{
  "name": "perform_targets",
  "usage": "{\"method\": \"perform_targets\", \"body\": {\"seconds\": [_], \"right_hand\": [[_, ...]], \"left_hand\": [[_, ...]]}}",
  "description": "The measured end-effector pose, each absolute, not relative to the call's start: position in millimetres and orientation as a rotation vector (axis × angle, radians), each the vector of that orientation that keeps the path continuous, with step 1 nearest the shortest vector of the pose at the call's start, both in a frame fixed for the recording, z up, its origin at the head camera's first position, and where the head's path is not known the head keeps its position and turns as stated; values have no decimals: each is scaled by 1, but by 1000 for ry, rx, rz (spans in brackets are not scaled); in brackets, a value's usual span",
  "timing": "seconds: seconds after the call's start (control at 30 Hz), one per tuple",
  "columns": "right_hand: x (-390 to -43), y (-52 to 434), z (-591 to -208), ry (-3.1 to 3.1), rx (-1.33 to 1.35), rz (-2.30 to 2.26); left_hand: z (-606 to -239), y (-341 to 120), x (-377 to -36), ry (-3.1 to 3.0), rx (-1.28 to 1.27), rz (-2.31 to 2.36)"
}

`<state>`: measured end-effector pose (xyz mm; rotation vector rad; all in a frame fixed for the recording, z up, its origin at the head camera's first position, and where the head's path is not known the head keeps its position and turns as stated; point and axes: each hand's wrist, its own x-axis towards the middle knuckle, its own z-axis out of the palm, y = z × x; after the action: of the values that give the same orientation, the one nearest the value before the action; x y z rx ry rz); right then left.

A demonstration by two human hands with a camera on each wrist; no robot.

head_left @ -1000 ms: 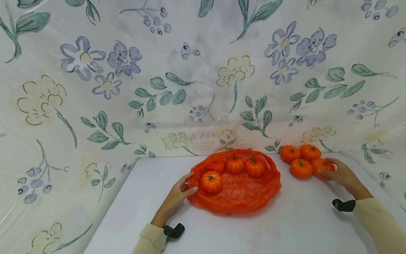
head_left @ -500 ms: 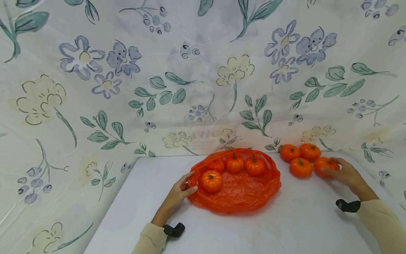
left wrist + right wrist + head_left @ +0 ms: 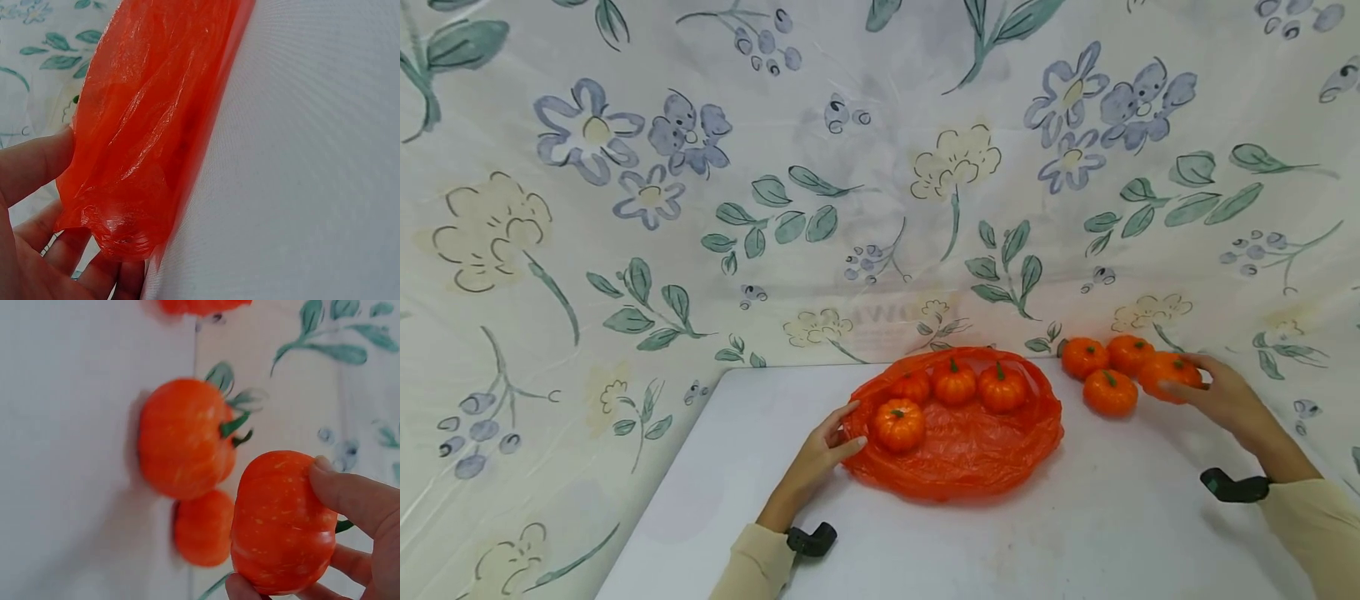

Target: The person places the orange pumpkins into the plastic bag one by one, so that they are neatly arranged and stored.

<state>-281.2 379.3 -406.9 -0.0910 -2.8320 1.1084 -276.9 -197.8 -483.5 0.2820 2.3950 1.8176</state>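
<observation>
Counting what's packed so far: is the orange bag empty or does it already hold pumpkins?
Not empty. The orange bag lies spread open on the table, with four small pumpkins resting in it; the left hand holds its edge.

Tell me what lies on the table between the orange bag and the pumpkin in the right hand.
In the head view, a loose pumpkin lies between the orange bag and the held pumpkin.

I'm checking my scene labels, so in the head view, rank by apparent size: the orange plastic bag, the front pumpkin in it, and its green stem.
1. orange plastic bag, by far the largest
2. front pumpkin
3. green stem, tiny
</observation>
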Motion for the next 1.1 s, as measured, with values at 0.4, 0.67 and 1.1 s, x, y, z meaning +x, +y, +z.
{"method": "perform_targets", "body": {"seconds": [0.4, 0.67, 1.1], "right_hand": [[-276, 310, -375, -2911, 121, 1135], [-272, 274, -366, -2926, 224, 1158], [-277, 236, -365, -2933, 376, 1138]], "left_hand": [[-481, -197, -277, 2363, 289, 1826], [-482, -199, -278, 2362, 302, 1828], [-482, -199, -277, 2359, 291, 1829]]}}
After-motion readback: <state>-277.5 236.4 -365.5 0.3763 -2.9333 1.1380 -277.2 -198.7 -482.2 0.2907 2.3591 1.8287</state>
